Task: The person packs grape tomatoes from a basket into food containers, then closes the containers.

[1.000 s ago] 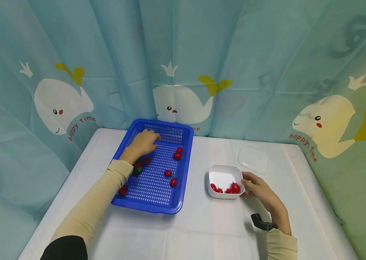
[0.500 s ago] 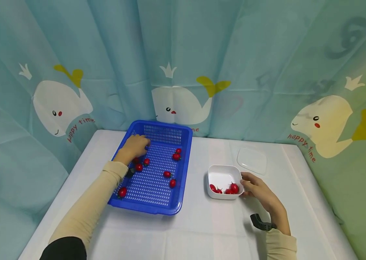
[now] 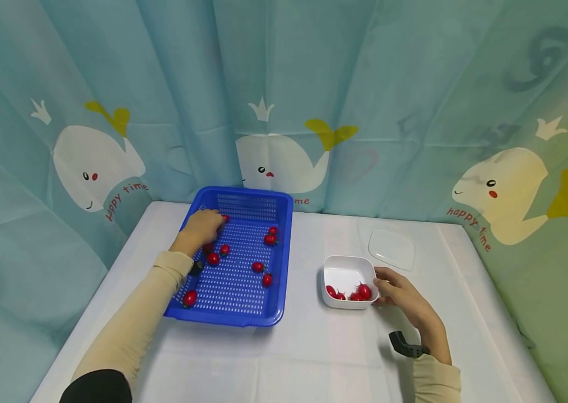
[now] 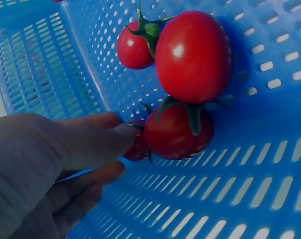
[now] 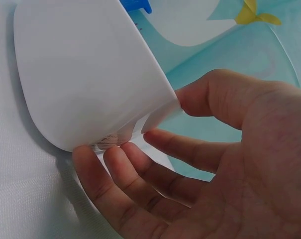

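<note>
My left hand (image 3: 202, 226) reaches into the left side of a blue plastic basket (image 3: 237, 320). Its thumb and forefinger pinch a small red cherry tomato (image 4: 137, 145), which in the head view peeks out at the fingertips. Close by, in the left wrist view, lie a larger cherry tomato (image 4: 192, 57) and others with green stems. My right hand (image 3: 407, 296) holds the right side of a white box (image 3: 348, 305), thumb at the rim and fingers along the wall in the right wrist view. Several cherry tomatoes (image 3: 363, 291) lie at the near end of this box.
A clear lid (image 3: 392, 248) lies flat behind the white box. More cherry tomatoes (image 3: 257, 267) are spread over the basket floor, one of them (image 3: 190, 298) near its front left corner. A whale-print curtain (image 3: 284, 67) hangs behind the white-covered table (image 3: 309, 358).
My left hand has drawn back towards the basket's left side, and a tomato now shows at its fingertips. The basket has shifted slightly left. The right hand and white box stay put.
</note>
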Action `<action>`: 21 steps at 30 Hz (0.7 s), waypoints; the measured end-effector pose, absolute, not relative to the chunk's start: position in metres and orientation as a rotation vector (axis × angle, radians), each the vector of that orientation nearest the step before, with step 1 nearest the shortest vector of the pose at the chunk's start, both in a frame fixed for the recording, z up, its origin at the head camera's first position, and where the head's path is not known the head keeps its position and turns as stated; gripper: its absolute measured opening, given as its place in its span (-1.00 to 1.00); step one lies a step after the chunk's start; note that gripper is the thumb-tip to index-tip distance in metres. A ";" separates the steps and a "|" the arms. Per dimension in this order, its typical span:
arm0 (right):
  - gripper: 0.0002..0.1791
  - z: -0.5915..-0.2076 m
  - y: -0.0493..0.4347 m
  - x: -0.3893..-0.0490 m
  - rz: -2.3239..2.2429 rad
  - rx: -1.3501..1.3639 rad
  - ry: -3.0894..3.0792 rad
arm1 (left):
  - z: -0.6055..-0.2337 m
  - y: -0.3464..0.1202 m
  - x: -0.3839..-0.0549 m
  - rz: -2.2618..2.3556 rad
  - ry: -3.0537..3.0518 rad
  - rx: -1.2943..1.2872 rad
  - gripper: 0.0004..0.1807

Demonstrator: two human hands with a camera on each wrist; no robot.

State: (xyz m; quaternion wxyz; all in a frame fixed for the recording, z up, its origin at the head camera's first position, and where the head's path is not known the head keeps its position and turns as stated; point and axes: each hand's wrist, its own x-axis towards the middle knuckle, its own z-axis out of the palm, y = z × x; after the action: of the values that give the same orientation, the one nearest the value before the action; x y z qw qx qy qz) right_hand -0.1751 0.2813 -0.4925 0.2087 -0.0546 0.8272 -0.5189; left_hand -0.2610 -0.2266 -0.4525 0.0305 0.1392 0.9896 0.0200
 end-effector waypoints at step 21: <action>-0.38 -0.493 0.283 -0.176 -1.488 -0.145 2.276 | -0.458 -0.229 -0.258 -0.079 3.064 0.420 -0.86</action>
State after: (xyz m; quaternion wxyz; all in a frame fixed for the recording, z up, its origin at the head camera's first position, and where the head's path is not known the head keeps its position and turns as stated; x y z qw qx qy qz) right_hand -0.1755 0.2830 -0.4935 0.2077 -0.0521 0.8176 -0.5344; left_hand -0.2582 -0.2287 -0.4583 0.0239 0.1356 0.9902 -0.0254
